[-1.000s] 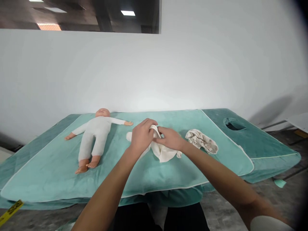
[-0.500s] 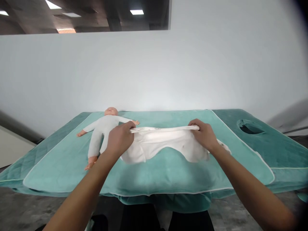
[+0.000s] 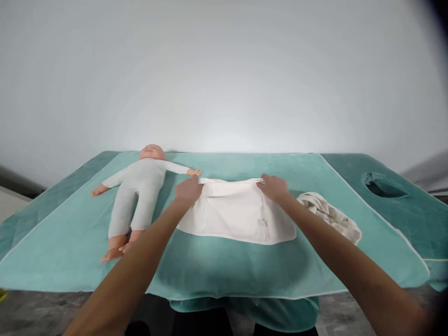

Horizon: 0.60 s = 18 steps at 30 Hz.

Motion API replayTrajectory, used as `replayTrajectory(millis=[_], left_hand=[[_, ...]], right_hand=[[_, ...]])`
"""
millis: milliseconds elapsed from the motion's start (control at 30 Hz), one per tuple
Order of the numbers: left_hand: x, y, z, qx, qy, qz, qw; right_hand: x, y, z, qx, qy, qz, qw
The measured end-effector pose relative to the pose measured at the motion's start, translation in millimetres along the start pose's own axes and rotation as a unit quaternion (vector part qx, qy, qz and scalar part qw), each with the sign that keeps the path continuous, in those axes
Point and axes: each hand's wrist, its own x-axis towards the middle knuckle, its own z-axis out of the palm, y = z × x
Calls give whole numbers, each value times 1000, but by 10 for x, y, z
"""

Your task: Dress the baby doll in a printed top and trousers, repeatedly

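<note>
A white garment with a small tag on its inner side point(image 3: 233, 210) is stretched between my two hands above the teal sheet point(image 3: 241, 270). My left hand point(image 3: 189, 190) is closed on its upper left corner, and my right hand point(image 3: 273, 187) pinches the upper right one. The lower edge of the cloth spreads over the bed. To the left lies a baby doll point(image 3: 142, 186) on its back, dressed in a pale suit, one arm reaching close to my left hand. Beside my right forearm sits a crumpled patterned cloth point(image 3: 329, 215), partly covered by the arm.
The padded bed point(image 3: 345, 172) stands against a white wall point(image 3: 224, 74). A face hole point(image 3: 385, 185) opens in its right end. The bed's front edge is close to my legs.
Both hands have come closer together, and the white garment's lower part now hangs down onto the bed. My view has tilted downward, showing more of the doll and the crumpled cloth.
</note>
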Motion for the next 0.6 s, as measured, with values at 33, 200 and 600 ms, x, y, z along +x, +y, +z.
replayTrajectory(millis=[33, 200, 600], left_hand=[[84, 19, 69, 0, 10, -4, 1000], [438, -21, 356, 2, 36, -24, 999], [-1235, 842, -34, -376, 49, 242, 893]], right_hand=[[140, -31, 129, -7, 9, -2, 1000], [724, -130, 529, -31, 58, -31, 997], [-426, -229, 1106, 277, 67, -279, 917]])
